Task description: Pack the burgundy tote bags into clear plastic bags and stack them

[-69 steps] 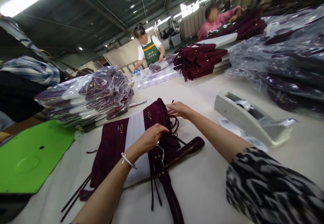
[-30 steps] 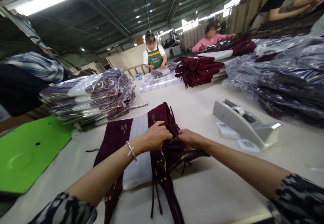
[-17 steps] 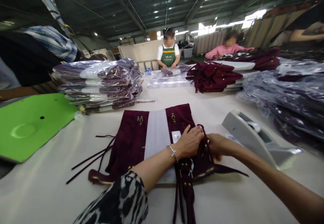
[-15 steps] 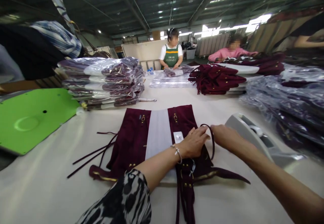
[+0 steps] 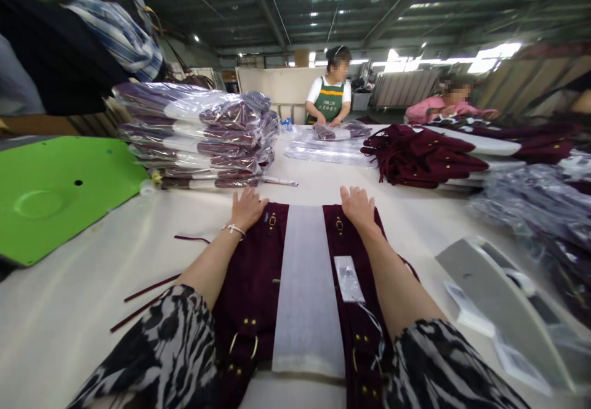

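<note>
The left hand (image 5: 248, 209) lies on the upper left corner of the maroon garment (image 5: 258, 267), fingers slightly spread and pointing away; the right hand (image 5: 359, 207) rests the same way on its upper right corner. Whether either one pinches the cloth, I cannot tell. The garment lies spread on the tabletop (image 5: 318, 181) between the forearms, with a white strip (image 5: 307, 286) running down its middle, brass buckles near the top and thin maroon ties out to the left. A white tag (image 5: 348, 278) lies on its right part. To the right stands a grey tape dispenser (image 5: 503, 304), white labels (image 5: 468, 310) beside it. Beyond the left hand is a stack of plastic-wrapped garments (image 5: 198, 138), with a green board (image 5: 64, 193) to its left. Farther off, unwrapped maroon garments (image 5: 420, 153) are piled on the right, and a person in a green apron (image 5: 330, 98) handles a wrapped bundle (image 5: 341, 130).
</note>
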Demonstrator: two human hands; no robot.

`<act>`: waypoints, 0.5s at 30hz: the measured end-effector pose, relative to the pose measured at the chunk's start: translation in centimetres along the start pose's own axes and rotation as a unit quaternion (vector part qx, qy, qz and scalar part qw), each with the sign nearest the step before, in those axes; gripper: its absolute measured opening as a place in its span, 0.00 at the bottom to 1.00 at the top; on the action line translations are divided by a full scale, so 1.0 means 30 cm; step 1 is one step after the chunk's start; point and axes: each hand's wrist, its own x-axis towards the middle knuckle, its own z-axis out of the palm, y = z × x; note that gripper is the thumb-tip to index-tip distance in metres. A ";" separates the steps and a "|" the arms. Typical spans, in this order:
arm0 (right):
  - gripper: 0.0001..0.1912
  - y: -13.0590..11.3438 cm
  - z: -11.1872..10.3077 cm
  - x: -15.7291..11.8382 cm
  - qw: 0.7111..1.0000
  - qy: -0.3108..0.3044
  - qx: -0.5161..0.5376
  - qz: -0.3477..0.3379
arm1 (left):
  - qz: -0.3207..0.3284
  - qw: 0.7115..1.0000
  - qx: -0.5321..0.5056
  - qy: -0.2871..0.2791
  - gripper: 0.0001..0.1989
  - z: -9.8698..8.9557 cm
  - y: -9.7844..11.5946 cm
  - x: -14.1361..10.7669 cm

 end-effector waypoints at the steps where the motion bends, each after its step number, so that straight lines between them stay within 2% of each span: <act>1: 0.23 0.061 0.027 0.010 0.999 0.000 -0.035 0.014 | -0.004 1.000 0.006 -0.013 0.09 0.031 -0.049 -0.006; 4: 0.20 0.207 0.099 0.027 0.993 -0.012 -0.112 0.042 | 0.004 0.999 0.015 -0.048 0.11 0.127 -0.143 -0.018; 7: 0.22 0.271 0.140 0.035 0.990 -0.032 -0.130 0.049 | 0.012 0.998 0.026 -0.060 0.16 0.186 -0.189 -0.011; 11: 0.25 0.262 0.145 0.039 0.985 -0.035 -0.166 0.041 | 0.026 0.997 0.043 -0.056 0.19 0.205 -0.207 0.005; 15: 0.28 0.221 0.122 0.000 0.972 -0.046 -0.227 0.038 | 0.052 0.996 0.057 -0.046 0.20 0.173 -0.192 -0.022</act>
